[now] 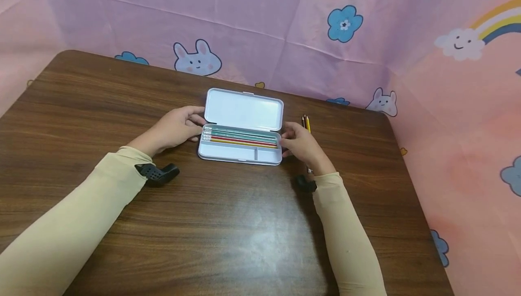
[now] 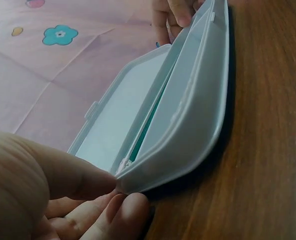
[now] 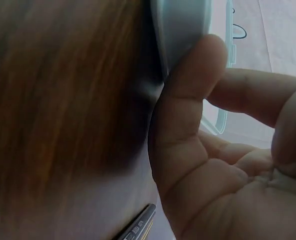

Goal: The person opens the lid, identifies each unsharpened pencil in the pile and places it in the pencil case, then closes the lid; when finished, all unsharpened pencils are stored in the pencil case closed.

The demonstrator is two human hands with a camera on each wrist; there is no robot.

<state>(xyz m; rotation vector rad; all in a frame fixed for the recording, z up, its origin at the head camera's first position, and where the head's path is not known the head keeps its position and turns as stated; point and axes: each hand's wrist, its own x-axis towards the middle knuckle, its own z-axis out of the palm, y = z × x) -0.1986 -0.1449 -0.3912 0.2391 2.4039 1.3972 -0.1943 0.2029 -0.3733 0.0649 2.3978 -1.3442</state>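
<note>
A white pencil case (image 1: 228, 152) lies open on the brown table, its lid (image 1: 244, 108) tipped back toward the wall. Several pencils (image 1: 242, 138), green, red and yellow, lie side by side in the long back compartment. My left hand (image 1: 172, 127) pinches the left end of the case, thumb at the rim and fingers low on the outside, as the left wrist view shows. At the opposite end, my right hand (image 1: 304, 145) grips the case's right wall with thumb and fingers. A dark shadow runs under the case's edge (image 2: 203, 145).
Beyond my right hand lie a few loose dark and yellow pencils (image 1: 306, 123), partly hidden by the hand. The wooden table (image 1: 203, 232) meets a pink and purple patterned cloth (image 1: 252, 24) at its back and right. Each wrist wears a black device (image 1: 158, 174).
</note>
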